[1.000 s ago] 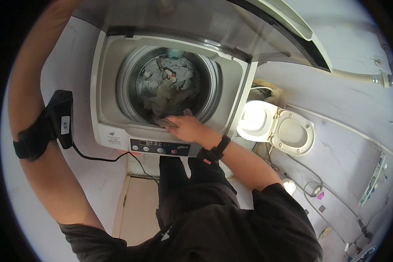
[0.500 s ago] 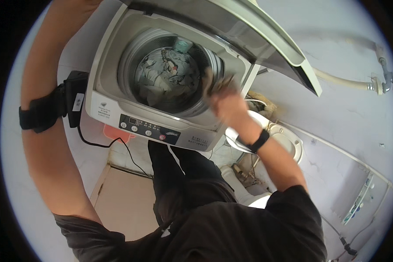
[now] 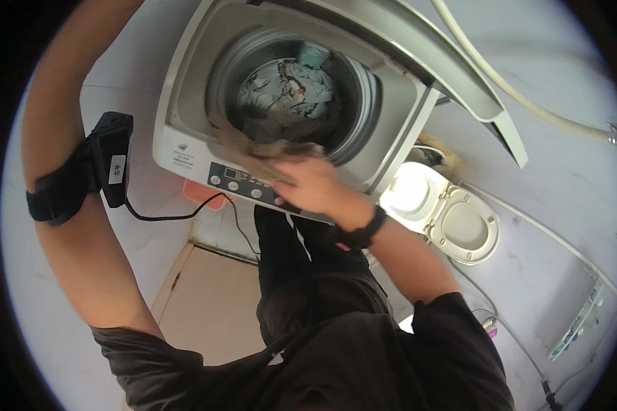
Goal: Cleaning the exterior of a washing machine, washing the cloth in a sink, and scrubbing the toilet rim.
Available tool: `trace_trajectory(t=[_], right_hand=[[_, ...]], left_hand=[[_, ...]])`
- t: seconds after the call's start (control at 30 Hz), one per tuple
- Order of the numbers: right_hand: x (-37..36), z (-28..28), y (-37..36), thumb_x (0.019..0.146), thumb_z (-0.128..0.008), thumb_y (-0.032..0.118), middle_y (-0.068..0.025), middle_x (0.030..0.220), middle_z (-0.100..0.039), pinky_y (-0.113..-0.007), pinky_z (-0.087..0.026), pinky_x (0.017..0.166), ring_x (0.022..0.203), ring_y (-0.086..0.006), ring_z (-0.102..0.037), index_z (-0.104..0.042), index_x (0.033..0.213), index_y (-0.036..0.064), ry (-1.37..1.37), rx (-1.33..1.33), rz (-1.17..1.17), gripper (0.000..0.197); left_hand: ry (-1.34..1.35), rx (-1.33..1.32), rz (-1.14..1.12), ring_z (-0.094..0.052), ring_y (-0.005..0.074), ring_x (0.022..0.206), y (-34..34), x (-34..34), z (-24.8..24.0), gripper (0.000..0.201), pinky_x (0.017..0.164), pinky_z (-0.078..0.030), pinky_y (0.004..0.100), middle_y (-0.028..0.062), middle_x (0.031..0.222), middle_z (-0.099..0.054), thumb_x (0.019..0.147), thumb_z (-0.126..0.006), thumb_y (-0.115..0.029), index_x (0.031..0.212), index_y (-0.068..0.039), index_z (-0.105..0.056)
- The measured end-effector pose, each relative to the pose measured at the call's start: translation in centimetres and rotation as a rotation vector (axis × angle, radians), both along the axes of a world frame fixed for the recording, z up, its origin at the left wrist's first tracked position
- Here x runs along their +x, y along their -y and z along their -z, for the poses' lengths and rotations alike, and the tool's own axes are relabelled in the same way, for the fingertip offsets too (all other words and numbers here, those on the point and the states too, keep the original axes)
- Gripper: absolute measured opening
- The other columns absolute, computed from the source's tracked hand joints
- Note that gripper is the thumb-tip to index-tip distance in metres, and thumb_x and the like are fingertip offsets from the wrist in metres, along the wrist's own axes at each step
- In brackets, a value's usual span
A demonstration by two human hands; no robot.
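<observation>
a limp brown-grey cloth (image 3: 250, 154) is pinched in the bare right hand (image 3: 310, 183), over the front edge of a white plastic top-loading washing machine (image 3: 168, 145)

the exact finger placement cannot be told through the blur; the cloth's long axis is slanted from the fingers toward the far left, its loose end being hung near the front of the opening. the right hand is clearly the nearer one, back upward, wrist circled by a black band (image 3: 370, 231), forearm angled in from the lower right. the round silver metal drum (image 3: 369, 103), with crumpled pale grey laundry (image 3: 288, 88) inside, is placed just beyond the hand, forward and slightly left. the left forearm (image 3: 53, 127) is raised along the left side; its hand is hidden past the upper edge, so its state cannot be told
</observation>
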State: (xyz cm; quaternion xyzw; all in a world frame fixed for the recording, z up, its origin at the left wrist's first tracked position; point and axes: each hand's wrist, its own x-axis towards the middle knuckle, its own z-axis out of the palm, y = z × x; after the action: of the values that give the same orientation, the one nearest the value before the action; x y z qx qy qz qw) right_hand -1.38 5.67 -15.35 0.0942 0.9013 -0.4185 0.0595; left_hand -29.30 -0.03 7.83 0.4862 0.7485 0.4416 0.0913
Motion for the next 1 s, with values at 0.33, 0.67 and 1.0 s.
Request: trace_trajectory(t=[0.33, 0.67, 1.0], right_hand=[[3.1, -0.7, -3.5, 0.100, -0.060, 0.033, -0.0267, 0.104, -0.067, -0.050, -0.052, 0.086, 0.098, -0.0444, -0.066, -0.064, 0.118, 0.0030, 0.444, -0.071, 0.050, 0.035], [-9.9, 0.6, 3.7, 0.096, -0.065, 0.028, -0.0215, 0.114, -0.065, -0.048, -0.052, 0.088, 0.105, -0.0415, -0.063, -0.057, 0.142, 0.0072, 0.064, -0.235, 0.000, 0.051], [-7.5, 1.5, 2.6, 0.099, -0.063, 0.030, -0.0206, 0.093, -0.062, -0.050, -0.050, 0.079, 0.089, -0.0400, -0.064, -0.060, 0.094, 0.0004, 0.014, -0.209, -0.006, 0.030]], left_hand=[[-0.224, -0.126, 0.066, -0.071, 0.0155, 0.085, 0.0, -1.9, 1.4, 0.024, 0.079, -0.056, 0.0281, 0.0116, 0.088, -0.076, 0.083, -0.083, -0.010, 0.100, 0.007, -0.077], [-0.185, -0.202, 0.057, -0.071, 0.0154, 0.084, -0.5, -0.5, -0.1, 0.024, 0.078, -0.056, 0.0280, 0.0115, 0.088, -0.076, 0.082, -0.083, -0.010, 0.099, 0.007, -0.076], [-0.146, -0.174, 0.042, -0.071, 0.0154, 0.084, -2.2, -2.5, 1.9, 0.024, 0.078, -0.056, 0.0280, 0.0114, 0.087, -0.076, 0.082, -0.083, -0.009, 0.098, 0.007, -0.076]])
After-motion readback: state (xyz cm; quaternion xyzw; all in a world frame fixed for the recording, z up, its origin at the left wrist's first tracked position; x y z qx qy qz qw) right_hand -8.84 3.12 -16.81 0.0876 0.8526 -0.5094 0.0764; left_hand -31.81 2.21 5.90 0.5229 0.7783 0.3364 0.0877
